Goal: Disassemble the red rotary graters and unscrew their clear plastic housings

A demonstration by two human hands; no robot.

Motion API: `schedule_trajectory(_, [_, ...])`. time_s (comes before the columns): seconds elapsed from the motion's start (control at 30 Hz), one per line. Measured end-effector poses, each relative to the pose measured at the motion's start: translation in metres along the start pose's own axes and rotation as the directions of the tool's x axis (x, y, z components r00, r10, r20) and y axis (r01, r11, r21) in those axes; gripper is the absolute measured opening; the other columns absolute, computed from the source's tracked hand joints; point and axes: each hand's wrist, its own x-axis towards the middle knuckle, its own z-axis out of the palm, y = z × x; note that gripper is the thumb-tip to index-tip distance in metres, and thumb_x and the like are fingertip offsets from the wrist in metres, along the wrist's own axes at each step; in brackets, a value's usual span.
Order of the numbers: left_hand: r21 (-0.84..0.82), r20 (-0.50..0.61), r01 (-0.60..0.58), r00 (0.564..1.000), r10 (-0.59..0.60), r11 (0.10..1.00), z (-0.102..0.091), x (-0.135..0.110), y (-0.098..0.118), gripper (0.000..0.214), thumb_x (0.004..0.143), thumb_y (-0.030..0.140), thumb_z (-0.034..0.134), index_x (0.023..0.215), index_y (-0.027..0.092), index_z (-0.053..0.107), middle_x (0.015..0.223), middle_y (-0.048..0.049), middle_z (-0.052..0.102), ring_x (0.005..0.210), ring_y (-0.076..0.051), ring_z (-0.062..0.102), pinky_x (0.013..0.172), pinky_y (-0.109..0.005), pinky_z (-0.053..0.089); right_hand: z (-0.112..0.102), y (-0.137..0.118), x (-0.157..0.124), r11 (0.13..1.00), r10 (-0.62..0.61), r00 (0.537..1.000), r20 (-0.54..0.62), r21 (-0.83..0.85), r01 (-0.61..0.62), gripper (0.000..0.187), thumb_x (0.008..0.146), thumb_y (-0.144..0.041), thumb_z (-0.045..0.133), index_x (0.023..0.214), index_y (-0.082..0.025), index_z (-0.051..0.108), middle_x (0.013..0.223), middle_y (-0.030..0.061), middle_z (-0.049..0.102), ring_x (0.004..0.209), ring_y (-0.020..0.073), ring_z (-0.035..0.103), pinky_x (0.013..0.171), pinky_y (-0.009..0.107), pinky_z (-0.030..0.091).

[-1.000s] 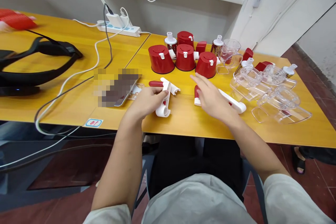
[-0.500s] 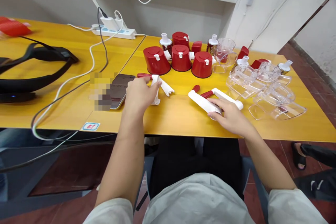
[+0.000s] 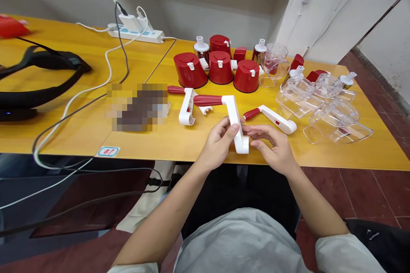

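Note:
My left hand (image 3: pixel 221 143) is closed on a white crank handle (image 3: pixel 235 121) with a ribbed red grip (image 3: pixel 208 100), held above the table's front part. Its grip points left and its hollow white end hangs toward me. My right hand (image 3: pixel 272 145) is open beside that end, thumb and fingers apart, fingertips close to the white arm; whether they touch it I cannot tell. Left of the hands lies another crank handle (image 3: pixel 186 108), and behind the held one the tip of a further white piece (image 3: pixel 206 110) shows. On the right lies one more crank handle (image 3: pixel 277 121).
Several red housings (image 3: pixel 221 68) stand at the back, among metal grater drums (image 3: pixel 259 51) with white necks. Clear plastic parts (image 3: pixel 333 115) cover the right side. At left are a blurred-out patch (image 3: pixel 142 108), cables (image 3: pixel 109 64), a power strip (image 3: pixel 153 35) and a black headset (image 3: pixel 57 62).
My right hand has lifted a crank handle from the right and brought it to the middle. My left hand has left the crank handle at left, moved right and taken hold of this one.

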Motion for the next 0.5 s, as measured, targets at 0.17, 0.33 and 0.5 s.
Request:
schedule_trajectory(0.17, [0.060, -0.110, 0.123, 0.987, -0.116, 0.991, 0.000, 0.002, -0.007, 0.071, 0.091, 0.087, 0.075, 0.107, 0.018, 0.072, 0.083, -0.0021, 0.069, 0.067, -0.016, 0.062, 0.061, -0.029, 0.052, -0.003, 0.004, 0.001, 0.969, -0.115, 0.989, 0.090, -0.210, 0.132, 0.020, 0.115, -0.030, 0.065, 0.122, -0.024, 0.083, 0.120, 0.0106, 0.081, 0.110, 0.0248, 0.079, 0.103, 0.045, 0.068])
schedule_trajectory(0.33, [0.282, -0.009, 0.119, 0.993, -0.121, 0.952, 0.000, 0.000, -0.004, 0.059, 0.099, 0.077, 0.070, 0.101, 0.018, 0.070, 0.079, 0.0009, 0.057, 0.068, -0.015, 0.051, 0.061, -0.029, 0.043, -0.006, 0.009, 0.002, 0.897, -0.178, 0.939, 0.293, -0.343, 0.277, 0.019, 0.117, -0.025, 0.058, 0.115, -0.022, 0.077, 0.108, 0.0086, 0.081, 0.098, 0.0234, 0.077, 0.090, 0.039, 0.065])
schedule_trajectory(0.5, [0.345, 0.053, 0.070, 0.994, -0.093, 0.936, 0.000, -0.002, -0.001, 0.044, 0.108, 0.060, 0.061, 0.091, 0.020, 0.058, 0.081, 0.0025, 0.051, 0.072, -0.014, 0.046, 0.066, -0.029, 0.040, -0.011, 0.014, 0.001, 0.822, -0.253, 0.876, 0.411, -0.386, 0.419, 0.027, 0.117, -0.019, 0.048, 0.108, -0.020, 0.073, 0.097, 0.0078, 0.077, 0.086, 0.0213, 0.072, 0.079, 0.034, 0.059])
